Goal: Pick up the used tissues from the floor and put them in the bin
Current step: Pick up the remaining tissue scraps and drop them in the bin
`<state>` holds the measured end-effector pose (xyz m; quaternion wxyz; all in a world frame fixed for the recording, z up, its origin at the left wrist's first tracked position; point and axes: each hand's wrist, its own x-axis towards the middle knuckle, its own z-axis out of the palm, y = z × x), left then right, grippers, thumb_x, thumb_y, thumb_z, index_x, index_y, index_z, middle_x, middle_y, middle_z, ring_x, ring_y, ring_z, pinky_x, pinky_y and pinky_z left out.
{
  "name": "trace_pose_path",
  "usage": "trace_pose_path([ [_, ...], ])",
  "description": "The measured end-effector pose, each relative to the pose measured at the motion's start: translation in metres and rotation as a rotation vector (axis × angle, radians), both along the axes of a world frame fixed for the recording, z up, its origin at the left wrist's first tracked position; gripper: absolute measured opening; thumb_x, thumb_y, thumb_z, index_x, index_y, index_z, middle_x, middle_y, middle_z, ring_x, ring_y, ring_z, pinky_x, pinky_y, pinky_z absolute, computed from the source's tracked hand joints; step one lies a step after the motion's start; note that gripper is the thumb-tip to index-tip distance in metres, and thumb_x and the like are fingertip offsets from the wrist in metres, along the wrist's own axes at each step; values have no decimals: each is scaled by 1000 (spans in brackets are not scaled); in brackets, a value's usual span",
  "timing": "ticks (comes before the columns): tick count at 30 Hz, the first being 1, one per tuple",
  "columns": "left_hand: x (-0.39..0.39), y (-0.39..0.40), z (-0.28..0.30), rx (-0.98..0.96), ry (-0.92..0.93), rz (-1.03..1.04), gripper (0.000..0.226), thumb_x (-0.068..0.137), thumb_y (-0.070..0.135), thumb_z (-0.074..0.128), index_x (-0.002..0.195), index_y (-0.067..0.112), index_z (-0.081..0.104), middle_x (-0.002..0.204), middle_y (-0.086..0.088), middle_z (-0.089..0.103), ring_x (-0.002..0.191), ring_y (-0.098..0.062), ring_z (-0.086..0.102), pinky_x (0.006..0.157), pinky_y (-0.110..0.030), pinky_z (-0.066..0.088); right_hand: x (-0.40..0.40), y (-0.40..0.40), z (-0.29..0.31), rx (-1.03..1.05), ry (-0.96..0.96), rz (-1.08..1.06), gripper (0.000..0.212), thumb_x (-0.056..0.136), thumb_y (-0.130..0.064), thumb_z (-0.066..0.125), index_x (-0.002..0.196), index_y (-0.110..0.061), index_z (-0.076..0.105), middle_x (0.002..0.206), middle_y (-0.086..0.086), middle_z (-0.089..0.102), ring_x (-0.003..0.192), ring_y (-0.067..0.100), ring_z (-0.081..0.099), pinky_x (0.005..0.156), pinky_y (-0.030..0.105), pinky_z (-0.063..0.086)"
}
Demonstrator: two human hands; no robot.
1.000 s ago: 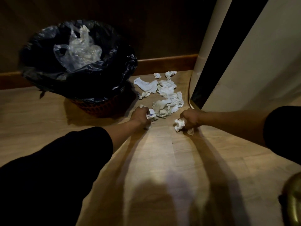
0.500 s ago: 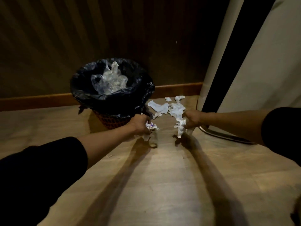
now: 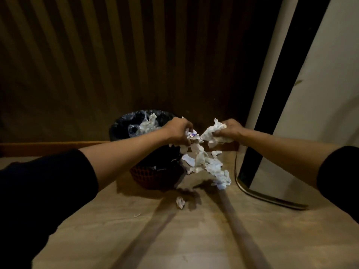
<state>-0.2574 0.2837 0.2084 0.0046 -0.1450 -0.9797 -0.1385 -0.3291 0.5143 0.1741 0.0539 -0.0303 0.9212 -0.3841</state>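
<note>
My left hand [image 3: 177, 131] is raised beside the bin's right rim, closed on a wad of crumpled white tissues [image 3: 191, 145] that hangs below it. My right hand [image 3: 230, 130] is level with it, just to the right, gripping another white tissue clump [image 3: 212, 133]. The bin [image 3: 147, 171] is a red mesh basket lined with a black bag, clear plastic inside. A pile of white tissues [image 3: 215, 169] lies on the wooden floor right of the bin. One small crumpled tissue [image 3: 180, 202] lies nearer to me, and a tiny scrap [image 3: 137, 215] left of it.
A dark slatted wall [image 3: 136, 55] with a wooden skirting board stands behind the bin. A tall white and black appliance [image 3: 291, 113] with a gold-rimmed base stands at the right, close to the tissue pile. Bare wooden floor [image 3: 194, 239] stretches toward me.
Both hands have lifted from the floor with tissues and risen to bin-rim height. The view has tilted up, showing more wall. A small tissue now lies on the floor nearer me.
</note>
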Motion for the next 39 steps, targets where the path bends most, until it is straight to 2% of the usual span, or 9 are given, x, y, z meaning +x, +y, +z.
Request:
trace_pose_path([
  [3, 1, -24, 25, 72, 36, 56, 45, 75, 25, 82, 115, 15, 64, 118, -8, 64, 84, -18, 62, 61, -23, 45, -2, -15, 19, -177, -30, -59, 35, 79, -20, 79, 108, -6, 66, 105, 14, 70, 96, 29, 69, 87, 45, 58],
  [7, 3, -59, 48, 231, 77, 167, 46, 77, 22, 82, 118, 11, 63, 123, -12, 63, 88, -24, 68, 65, -30, 55, 1, -46, 33, -420, -177, -66, 38, 82, -14, 76, 115, -1, 62, 108, 20, 71, 98, 35, 73, 90, 49, 58],
  [9, 3, -71, 55, 308, 111, 236, 44, 77, 21, 82, 116, 12, 64, 121, -12, 63, 80, -22, 68, 63, -32, 57, 5, -66, 38, -530, -255, -47, 36, 87, -9, 71, 120, 2, 60, 107, 20, 71, 88, 31, 75, 82, 42, 61],
  [13, -2, -87, 68, 393, 242, 363, 43, 76, 22, 82, 115, 16, 65, 133, -11, 58, 108, -27, 62, 79, -30, 54, 13, -111, 51, -688, -340, -3, 36, 91, -8, 66, 125, 0, 57, 116, 19, 63, 71, 20, 71, 47, 24, 55],
  [19, -3, -105, 71, 405, 432, 471, 39, 77, 22, 81, 113, 17, 65, 131, -11, 61, 121, -29, 57, 86, -34, 49, 7, -174, 61, -770, -211, -38, 38, 84, -3, 70, 120, -3, 56, 108, 20, 67, 75, 25, 73, 66, 34, 63],
  [26, -4, -144, 28, 367, 141, 552, 74, 75, 19, 82, 140, 25, 47, 145, -19, 36, 132, -39, 42, 106, -41, 41, 12, -204, 68, -717, -369, 35, 50, 84, 2, 71, 129, -7, 51, 142, 16, 37, 124, 38, 53, 68, 38, 64],
  [32, -9, -157, 4, 551, 22, 582, 88, 75, 11, 78, 149, 28, 33, 153, -12, 37, 139, -35, 37, 113, -45, 39, 10, -209, 59, -712, -373, 15, 34, 93, 3, 59, 122, -6, 44, 138, 18, 41, 117, 33, 56, 87, 41, 60],
  [36, -12, -153, 4, 634, -42, 466, 81, 81, 1, 65, 150, 31, 35, 154, -8, 37, 110, -21, 55, 84, -32, 55, 11, -206, 55, -742, -375, 19, 51, 95, 2, 54, 141, -9, 34, 135, 20, 45, 113, 32, 62, 64, 36, 63],
  [39, -10, -148, 3, 596, -128, 357, 72, 87, -1, 60, 149, 30, 38, 135, -9, 48, 76, -12, 55, 67, -28, 50, 9, -196, 44, -665, -344, 19, 50, 94, -2, 57, 140, -6, 39, 135, 22, 51, 98, 30, 68, 51, 31, 60],
])
